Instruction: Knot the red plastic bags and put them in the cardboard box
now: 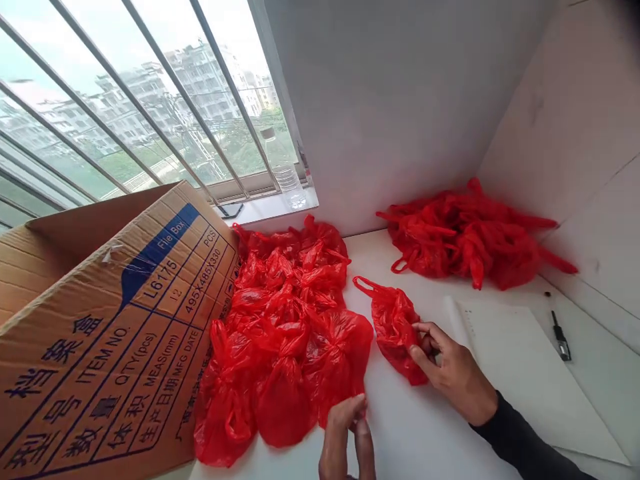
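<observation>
The person's right hand (457,373) is bare, emerging from a plain, close-fitting black sleeve (530,437) with an even cuff (491,419). The left hand (347,440), partly visible, is bare.

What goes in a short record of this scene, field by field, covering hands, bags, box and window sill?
Right hand: touching a single red bag
Left hand: beside the grouped red bags; contact unclear
Cardboard box: open, left of the grouped red bags
Red pile: more bags, beyond the white paper
Window sill: clear bottle, dark flat object
</observation>
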The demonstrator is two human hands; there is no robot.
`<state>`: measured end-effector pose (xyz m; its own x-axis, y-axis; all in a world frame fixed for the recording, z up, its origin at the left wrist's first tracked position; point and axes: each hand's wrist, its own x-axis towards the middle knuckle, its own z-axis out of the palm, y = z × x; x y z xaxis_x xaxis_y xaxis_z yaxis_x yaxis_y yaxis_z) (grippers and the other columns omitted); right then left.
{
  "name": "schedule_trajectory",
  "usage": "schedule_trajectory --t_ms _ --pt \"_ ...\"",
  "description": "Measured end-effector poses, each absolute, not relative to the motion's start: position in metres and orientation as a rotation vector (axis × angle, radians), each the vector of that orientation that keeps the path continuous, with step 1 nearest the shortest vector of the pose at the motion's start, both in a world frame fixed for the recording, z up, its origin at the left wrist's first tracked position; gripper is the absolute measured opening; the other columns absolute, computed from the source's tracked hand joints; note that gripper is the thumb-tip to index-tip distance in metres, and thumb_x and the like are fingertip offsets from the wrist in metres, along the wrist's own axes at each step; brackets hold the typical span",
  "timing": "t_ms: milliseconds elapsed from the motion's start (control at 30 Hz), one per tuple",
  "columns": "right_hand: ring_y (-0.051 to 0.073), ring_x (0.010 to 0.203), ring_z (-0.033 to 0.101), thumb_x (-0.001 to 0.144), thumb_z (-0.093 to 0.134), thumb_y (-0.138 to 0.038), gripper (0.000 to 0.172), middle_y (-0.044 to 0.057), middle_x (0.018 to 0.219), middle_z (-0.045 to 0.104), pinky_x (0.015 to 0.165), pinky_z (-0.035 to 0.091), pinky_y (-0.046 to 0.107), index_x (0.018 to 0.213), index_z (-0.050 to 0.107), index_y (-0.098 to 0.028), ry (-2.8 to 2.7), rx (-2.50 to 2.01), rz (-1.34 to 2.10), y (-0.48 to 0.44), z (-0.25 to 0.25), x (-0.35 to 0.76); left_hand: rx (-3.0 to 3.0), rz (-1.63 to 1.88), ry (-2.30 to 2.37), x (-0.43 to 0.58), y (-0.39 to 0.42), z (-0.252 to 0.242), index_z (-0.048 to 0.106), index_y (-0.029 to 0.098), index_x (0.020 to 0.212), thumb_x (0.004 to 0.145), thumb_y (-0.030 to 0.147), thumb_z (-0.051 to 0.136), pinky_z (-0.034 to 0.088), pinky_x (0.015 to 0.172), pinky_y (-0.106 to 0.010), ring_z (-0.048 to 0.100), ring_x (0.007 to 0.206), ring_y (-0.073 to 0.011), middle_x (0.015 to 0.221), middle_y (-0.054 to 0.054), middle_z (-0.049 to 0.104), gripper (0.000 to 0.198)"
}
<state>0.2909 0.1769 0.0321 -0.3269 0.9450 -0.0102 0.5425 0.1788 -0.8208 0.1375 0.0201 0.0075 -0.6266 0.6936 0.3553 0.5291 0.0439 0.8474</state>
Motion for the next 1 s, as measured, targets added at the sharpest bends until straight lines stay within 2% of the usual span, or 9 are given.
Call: schedule_trajectory --t_ms 133,200,300,400,600,733,833,900,1000 --pt "0.020 0.075 0.071 0.097 0.047 -0.051 0.038 0.001 0.082 0.073 0.065 0.058 0.031 0.122 0.058 -0.026 -1.958 -1.222 1.374 0.125 0.053 0.294 1.272 1.407 1.962 0.156 0.055 0.044 0.061 0.027 0.127 0.096 0.038 0.053 0.052 0.094 -0.040 0.061 0.112 -0.0251 0.122 -0.010 0.064 0.034" --pt "0.021 0.079 0.074 0.098 0.046 -0.047 0.035 0.001 0.087 0.076 0.069 0.061 0.031 0.125 0.060 -0.029 -1.991 -1.129 1.502 0.108 0.058 0.302 1.263 1.332 1.936 0.155 0.055 0.046 0.062 0.027 0.125 0.094 0.036 0.057 0.050 0.099 -0.043 0.059 0.114 -0.0259 0.120 -0.009 0.064 0.033" --pt "0.023 0.091 0.073 0.099 0.048 -0.040 0.031 0.002 0.098 0.074 0.081 0.062 0.036 0.127 0.061 -0.035 -2.027 -1.146 1.244 0.103 0.059 0.318 1.261 1.267 1.836 0.150 0.038 0.041 0.069 0.028 0.105 0.097 0.030 0.052 0.055 0.081 -0.034 0.064 0.093 -0.0210 0.100 -0.005 0.066 0.019" --pt "0.028 0.108 0.064 0.099 0.047 -0.031 0.037 0.007 0.115 0.065 0.091 0.058 0.048 0.134 0.055 -0.037 -2.193 -1.108 0.833 0.108 0.055 0.327 1.296 1.254 1.759 0.143 0.016 0.043 0.069 0.027 0.102 0.099 0.028 0.049 0.053 0.070 -0.028 0.063 0.085 -0.0179 0.094 -0.004 0.064 0.021" --pt "0.026 0.101 0.058 0.098 0.050 -0.025 0.014 0.006 0.106 0.060 0.086 0.054 0.048 0.106 0.061 -0.028 -2.318 -1.029 0.839 0.092 0.052 0.324 1.485 1.182 1.784 0.116 -0.020 0.059 0.066 0.027 0.103 0.098 0.021 0.053 0.054 0.076 -0.026 0.064 0.089 -0.0160 0.098 -0.002 0.065 0.015" --pt "0.022 0.089 0.058 0.100 0.048 -0.031 0.011 0.002 0.094 0.062 0.077 0.051 0.042 0.099 0.058 -0.029 -2.175 -1.170 0.920 0.076 0.051 0.331 1.343 1.191 1.990 0.091 -0.044 0.053 0.067 0.026 0.104 0.097 0.028 0.056 0.054 0.079 -0.028 0.065 0.089 -0.0171 0.098 -0.002 0.068 0.014" --pt "0.024 0.107 0.055 0.099 0.049 -0.033 0.013 0.002 0.110 0.062 0.089 0.049 0.044 0.110 0.056 -0.031 -2.136 -1.216 0.864 0.064 0.053 0.330 1.303 1.232 2.092 0.088 -0.056 0.050 0.063 0.028 0.118 0.097 0.029 0.055 0.053 0.090 -0.033 0.063 0.105 -0.0197 0.115 -0.004 0.066 0.023" --pt "0.025 0.117 0.051 0.096 0.054 -0.035 0.027 0.003 0.123 0.059 0.098 0.045 0.045 0.123 0.051 -0.032 -2.174 -1.166 0.853 0.056 0.057 0.322 1.480 1.213 2.095 0.094 -0.057 0.052 0.055 0.030 0.132 0.095 0.026 0.056 0.049 0.102 -0.039 0.055 0.122 -0.0227 0.132 -0.005 0.058 0.037" --pt "0.026 0.105 0.054 0.094 0.061 -0.041 0.034 0.004 0.115 0.062 0.092 0.047 0.044 0.125 0.053 -0.031 -2.278 -1.098 0.861 0.048 0.063 0.305 1.861 1.074 2.029 0.105 -0.052 0.054 0.056 0.030 0.133 0.091 0.021 0.062 0.041 0.109 -0.047 0.046 0.130 -0.0272 0.133 -0.007 0.056 0.044"
